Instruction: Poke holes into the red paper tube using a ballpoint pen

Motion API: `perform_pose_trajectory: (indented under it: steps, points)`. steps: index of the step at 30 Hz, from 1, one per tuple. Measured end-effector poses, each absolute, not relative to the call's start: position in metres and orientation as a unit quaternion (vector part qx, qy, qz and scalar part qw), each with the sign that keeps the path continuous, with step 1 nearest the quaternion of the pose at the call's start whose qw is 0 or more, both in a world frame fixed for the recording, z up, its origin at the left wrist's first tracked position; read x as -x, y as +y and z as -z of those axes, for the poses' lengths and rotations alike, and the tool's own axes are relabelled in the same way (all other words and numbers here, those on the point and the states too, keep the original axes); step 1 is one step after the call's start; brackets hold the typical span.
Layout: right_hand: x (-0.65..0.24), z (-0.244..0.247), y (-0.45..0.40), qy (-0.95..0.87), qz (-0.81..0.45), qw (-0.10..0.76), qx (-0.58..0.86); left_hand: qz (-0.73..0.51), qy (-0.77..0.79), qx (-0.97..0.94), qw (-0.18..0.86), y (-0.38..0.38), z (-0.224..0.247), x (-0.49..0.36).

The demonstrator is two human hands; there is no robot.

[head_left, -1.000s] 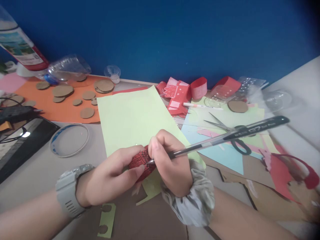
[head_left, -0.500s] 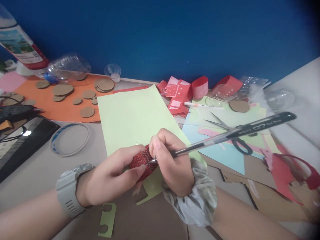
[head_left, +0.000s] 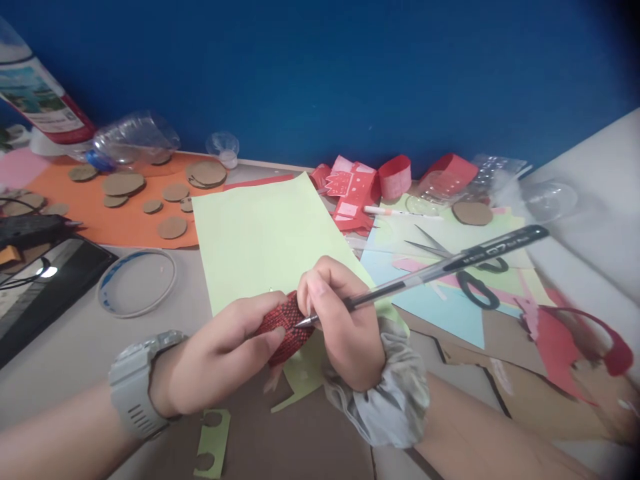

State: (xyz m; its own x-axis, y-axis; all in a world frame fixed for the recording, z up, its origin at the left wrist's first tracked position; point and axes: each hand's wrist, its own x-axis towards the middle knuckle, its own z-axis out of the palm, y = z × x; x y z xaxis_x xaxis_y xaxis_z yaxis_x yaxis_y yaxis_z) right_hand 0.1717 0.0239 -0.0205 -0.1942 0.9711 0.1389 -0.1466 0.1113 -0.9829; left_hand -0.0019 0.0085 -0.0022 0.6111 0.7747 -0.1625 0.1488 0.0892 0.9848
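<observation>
A: Largest element, on a dial centred low in mid-view?
B: Blue wall (head_left: 320,73), upright at 12 o'clock, beyond the table (head_left: 190,293).
A: Next in size?
B: Orange sheet (head_left: 117,227), flat at 10 o'clock; pale-green sheet (head_left: 270,240), at 12 o'clock; layered coloured papers (head_left: 445,317), between 2 and 3 o'clock.
A: Then, left hand (head_left: 225,353) and right hand (head_left: 345,327)?
B: Left, reaching in from 8 o'clock, grey watch (head_left: 135,383) at the wrist; right, from 4 o'clock, pale scrunchie (head_left: 390,393) at the wrist.
A: Mid-sized items?
B: Pen (head_left: 420,276), clasped in the right hand, barrel toward 2 o'clock; scissors (head_left: 443,251), also at 2 o'clock, blades parted, lying on the papers; white ring (head_left: 105,290), blue inside, flat between 9 and 10 o'clock.
A: Smallest?
B: Red-and-black patterned piece (head_left: 291,347), at the dial's centre, pinched between left thumb and fingers, pen nib at its surface, actual contact uncertain; green scrap (head_left: 215,433) with round cut-outs, at 7 o'clock; cardboard discs (head_left: 173,228), scattered over the orange sheet.
</observation>
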Motion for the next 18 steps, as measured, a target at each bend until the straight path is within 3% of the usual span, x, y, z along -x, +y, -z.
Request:
perform_pose_trajectory:
  steps: [18]
  points:
    - [-0.1727, 0.0207, 0.0186, -0.566, -0.512, 0.534, 0.362, -0.248, 0.373, -0.634, 0.631, 0.0059, 0.0004, -0.0005]
